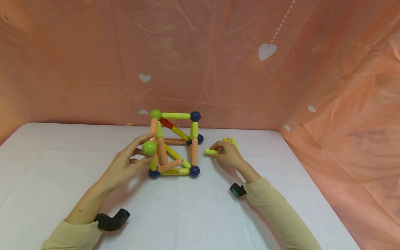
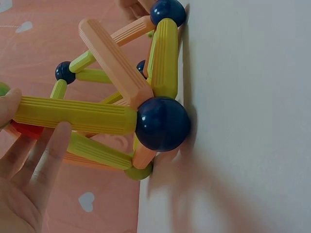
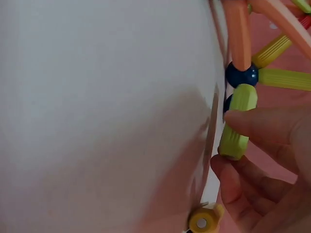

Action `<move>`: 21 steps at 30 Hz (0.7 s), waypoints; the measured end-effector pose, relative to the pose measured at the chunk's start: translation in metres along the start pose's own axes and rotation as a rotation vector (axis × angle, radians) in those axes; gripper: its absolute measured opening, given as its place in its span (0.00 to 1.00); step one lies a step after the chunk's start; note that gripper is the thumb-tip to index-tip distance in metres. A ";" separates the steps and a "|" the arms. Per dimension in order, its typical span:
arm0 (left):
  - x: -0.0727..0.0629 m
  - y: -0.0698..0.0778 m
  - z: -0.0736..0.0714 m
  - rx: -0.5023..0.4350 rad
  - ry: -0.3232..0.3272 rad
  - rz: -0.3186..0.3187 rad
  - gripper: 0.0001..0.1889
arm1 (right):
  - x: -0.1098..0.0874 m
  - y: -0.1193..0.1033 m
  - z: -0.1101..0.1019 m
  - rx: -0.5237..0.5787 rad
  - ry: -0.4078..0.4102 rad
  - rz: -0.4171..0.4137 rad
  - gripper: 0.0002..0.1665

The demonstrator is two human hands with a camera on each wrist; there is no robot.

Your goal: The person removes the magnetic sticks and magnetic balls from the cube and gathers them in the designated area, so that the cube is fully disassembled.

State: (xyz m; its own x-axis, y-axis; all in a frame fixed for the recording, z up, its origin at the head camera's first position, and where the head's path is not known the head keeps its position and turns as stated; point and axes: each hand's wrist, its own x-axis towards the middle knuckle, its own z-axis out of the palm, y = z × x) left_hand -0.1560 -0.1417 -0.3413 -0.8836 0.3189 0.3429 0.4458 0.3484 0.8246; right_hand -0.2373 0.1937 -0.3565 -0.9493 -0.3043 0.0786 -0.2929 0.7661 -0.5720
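Observation:
A frame of magnetic rods and balls [image 1: 194, 152] stands on the table. At its near left upper corner my left hand [image 1: 126, 166] grips a green ball [image 1: 149, 148], thumb and fingers on either side. Below that ball a yellow rod [image 2: 73, 115] runs down to a dark blue ball [image 2: 163, 124] at the base. An orange rod [image 2: 114, 63] slants up from this blue ball, its other end free. To the right of the frame, my right hand [image 1: 229, 155] pinches a short light green rod [image 3: 238, 121] between thumb and fingers, apart from the frame.
Several loose rods [image 1: 233, 142] lie behind my right hand, partly hidden by it. The white table [image 1: 187, 215] ends at the back against a peach cloth [image 1: 234, 80] with white hearts. Black wrist devices [image 1: 112, 220] sit at both forearms.

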 end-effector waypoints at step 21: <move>0.002 0.000 -0.002 0.003 0.003 0.003 0.30 | -0.018 -0.039 0.000 0.294 0.121 -0.102 0.13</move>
State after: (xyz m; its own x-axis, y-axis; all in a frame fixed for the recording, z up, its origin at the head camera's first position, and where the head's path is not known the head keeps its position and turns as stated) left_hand -0.1580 -0.1425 -0.3394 -0.8826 0.3173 0.3469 0.4491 0.3502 0.8220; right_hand -0.2089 0.1696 -0.3359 -0.9285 -0.2885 0.2337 -0.3586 0.5334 -0.7661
